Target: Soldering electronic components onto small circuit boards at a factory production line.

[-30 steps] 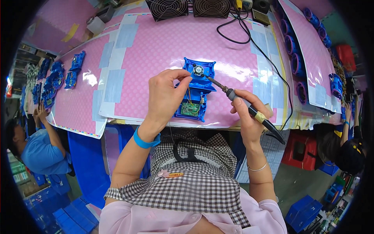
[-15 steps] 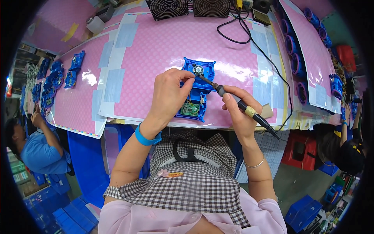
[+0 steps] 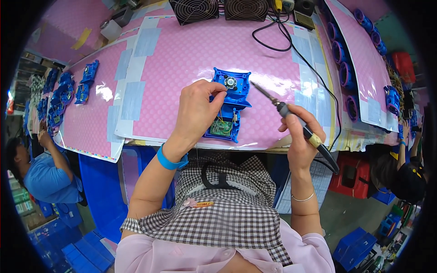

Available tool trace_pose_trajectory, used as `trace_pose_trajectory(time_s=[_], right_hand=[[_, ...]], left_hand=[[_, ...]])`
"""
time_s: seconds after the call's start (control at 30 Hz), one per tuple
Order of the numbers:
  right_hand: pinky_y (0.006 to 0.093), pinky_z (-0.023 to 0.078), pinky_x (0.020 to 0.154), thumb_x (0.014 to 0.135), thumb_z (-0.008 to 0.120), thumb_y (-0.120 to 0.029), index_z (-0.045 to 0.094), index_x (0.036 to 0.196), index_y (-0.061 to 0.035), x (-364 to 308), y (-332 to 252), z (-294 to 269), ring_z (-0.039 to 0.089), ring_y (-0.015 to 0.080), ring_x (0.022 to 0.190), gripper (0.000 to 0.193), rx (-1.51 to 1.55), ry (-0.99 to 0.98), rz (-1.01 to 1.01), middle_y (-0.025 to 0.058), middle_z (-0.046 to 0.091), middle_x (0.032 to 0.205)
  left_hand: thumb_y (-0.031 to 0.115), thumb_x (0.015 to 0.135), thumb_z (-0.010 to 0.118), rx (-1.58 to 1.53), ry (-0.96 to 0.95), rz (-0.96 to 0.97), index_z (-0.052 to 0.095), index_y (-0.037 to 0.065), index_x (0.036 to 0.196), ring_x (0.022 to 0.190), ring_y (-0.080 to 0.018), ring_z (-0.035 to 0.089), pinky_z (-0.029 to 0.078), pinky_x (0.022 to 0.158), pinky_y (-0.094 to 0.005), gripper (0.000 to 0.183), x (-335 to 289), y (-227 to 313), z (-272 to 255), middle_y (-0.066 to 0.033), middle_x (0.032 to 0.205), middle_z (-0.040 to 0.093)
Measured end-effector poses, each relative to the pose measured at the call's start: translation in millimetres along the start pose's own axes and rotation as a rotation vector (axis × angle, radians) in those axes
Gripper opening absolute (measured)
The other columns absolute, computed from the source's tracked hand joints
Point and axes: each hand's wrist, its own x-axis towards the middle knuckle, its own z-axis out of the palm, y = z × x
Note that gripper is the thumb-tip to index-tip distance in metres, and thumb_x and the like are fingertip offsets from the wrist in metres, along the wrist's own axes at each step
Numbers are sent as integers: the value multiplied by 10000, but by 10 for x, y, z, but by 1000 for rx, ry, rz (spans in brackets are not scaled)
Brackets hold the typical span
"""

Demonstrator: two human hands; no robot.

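In front of me lies an opened blue plastic housing in two parts. Its far part (image 3: 245, 78) holds a small round speaker (image 3: 231, 82); its near part (image 3: 236, 133) holds a green circuit board (image 3: 221, 127) with thin yellow wires. My left hand (image 3: 193, 107) is over the housing's left side, thumb and forefinger pinched at the speaker's edge; what they hold is too small to make out. My right hand (image 3: 304, 134) grips a soldering iron (image 3: 283, 108) like a pen. Its tip points up-left, just right of the far part and apart from it.
Two black fans (image 3: 195, 10) stand at the table's far edge, a black cable (image 3: 314, 67) curving down on the right. More blue housings (image 3: 88, 75) lie at left; round blue parts (image 3: 348, 75) line the right. People work on both sides, one in a blue shirt (image 3: 52, 177).
My right hand has drawn the soldering iron back to the right, lifting its tip away from the speaker. My left hand stays almost still at the housing.
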Motion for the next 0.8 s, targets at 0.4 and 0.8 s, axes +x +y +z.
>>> trace_pose_trajectory(time_s=[0.4,0.8], right_hand=[[231,372,417,964,570,-250,547,1128,-44,543,-309,-1949,402,74,433,264,236,792,-422,-12,448,600],[385,453,872,675,828,-406,596,1096,-27,2111,1246,-4459,568,287,974,613,-1241,811,-427,135,591,1029]], left_hand=[[53,787,669,71,2,14,698,-9,863,657,-184,584,443,607,-303,102,25,86,-15,-103,771,665],[277,793,684,455,-281,205,616,-8,730,653,-339,636,511,579,-437,299,-84,436,163,-191,717,602]])
